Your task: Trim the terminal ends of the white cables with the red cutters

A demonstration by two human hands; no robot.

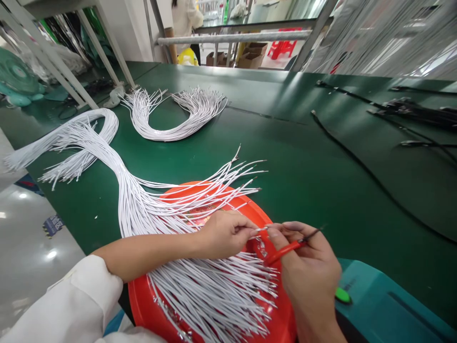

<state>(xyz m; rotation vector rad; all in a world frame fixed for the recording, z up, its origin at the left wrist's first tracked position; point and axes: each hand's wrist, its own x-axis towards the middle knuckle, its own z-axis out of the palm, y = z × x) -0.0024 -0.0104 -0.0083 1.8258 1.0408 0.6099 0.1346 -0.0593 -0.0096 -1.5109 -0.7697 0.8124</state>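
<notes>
My left hand (226, 234) pinches the end of a white cable above a red basin (137, 300). Close beside it, my right hand (309, 267) curls around a red-handled tool (285, 251), seemingly small cutters or pliers; its thumb and fingertip meet the cable's tip. What exactly sits between those fingertips is too small to make out. A thick bundle of white cables (123, 190) runs over the table and across the basin, under my left forearm, with many loose ends fanned out. Tiny shiny bits lie inside the basin.
Another white cable bundle (167, 133) lies curved on the green table (285, 162). Black cables (360, 164) stretch along the right. A teal case (385, 300) stands at lower right, a teal fan (17, 76) at far left. Metal rails (235, 38) and a person (185, 16) are behind.
</notes>
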